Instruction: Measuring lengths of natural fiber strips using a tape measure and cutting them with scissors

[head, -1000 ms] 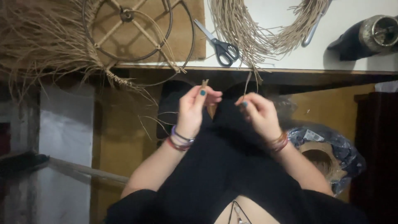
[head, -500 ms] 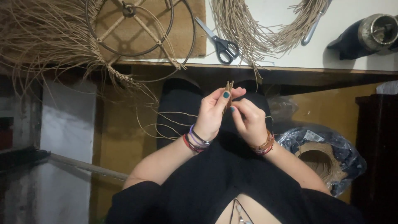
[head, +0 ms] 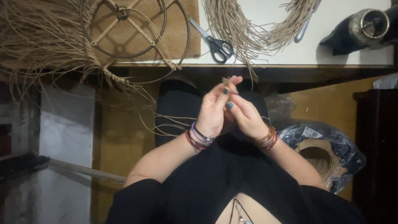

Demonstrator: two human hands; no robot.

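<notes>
A short tan strip of fibre (head: 226,81) stands up from between the two hands, its tip poking just above the fingertips and just below the front edge of the tabletop (head: 331,56); the left hand (head: 215,108) pinches it between thumb and fingers, the painted nails turned toward the camera; the right hand (head: 244,117) presses close against the left from the other side, its fingers curled in toward the same strip, though whether they actually grip it cannot be told; the hands are together, touching, held over the lap in black cloth; thin loose strands (head: 166,124) trail from under the left wrist out to the left across the dark trousers; bracelets (head: 198,138) ring the left wrist, and a second set of bracelets (head: 267,139) rings the right; up on the tabletop, just beyond the hands, lies a pair of black-handled scissors (head: 217,45), with a looped bundle of tan fibre (head: 248,29) beside it to the right; further left a round wire frame (head: 124,27) wrapped in fibre rests on a brown mat (head: 192,29), and a mass of loose straw-like fibre (head: 41,41) spreads to its left and hangs over the edge; a dark tool with a metal nozzle (head: 358,29) lies at the far right; on the floor by the right arm sits a coil of fibre in a dark plastic bag (head: 327,149).
</notes>
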